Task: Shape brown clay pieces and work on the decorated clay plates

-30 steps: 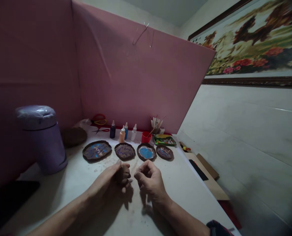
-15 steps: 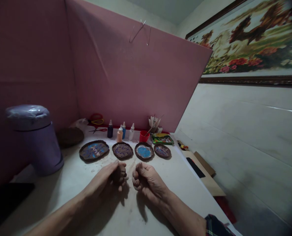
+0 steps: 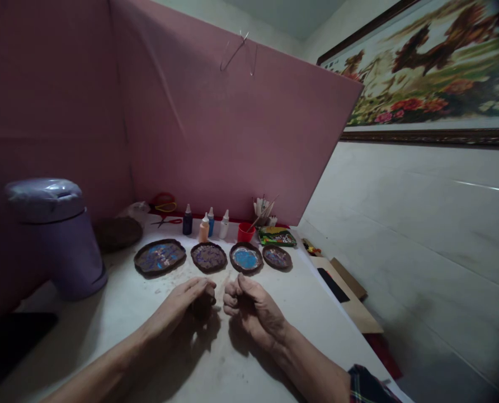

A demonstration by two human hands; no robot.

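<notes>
My left hand (image 3: 192,296) is curled round a dark brown lump that looks like clay, mostly hidden in the shaded palm. Close to its right, my right hand (image 3: 252,310) is closed, thumb pressed along the curled fingers; whatever they may hold is hidden. Brown smears mark the fingers. A small gap separates the hands, just above the white tabletop (image 3: 312,330). Beyond them lie several flat brown clay dishes in a row: a large speckled dish (image 3: 160,257), a purple-speckled dish (image 3: 208,257), a blue-centred dish (image 3: 246,258) and a small speckled dish (image 3: 277,257).
Behind the dishes stand several paint bottles (image 3: 203,230), a red cup (image 3: 245,232) with a brush, and a green packet (image 3: 277,236). Scissors (image 3: 168,222) lie further left. A purple lidded container (image 3: 65,246) and a brown round slab (image 3: 118,232) are at left. Pink boards (image 3: 232,129) wall the back.
My left fingers have drawn in and turned downward, hiding more of the brown lump. The right fingers have curled tighter, with the thumb raised along them, and that hand has shifted slightly left.
</notes>
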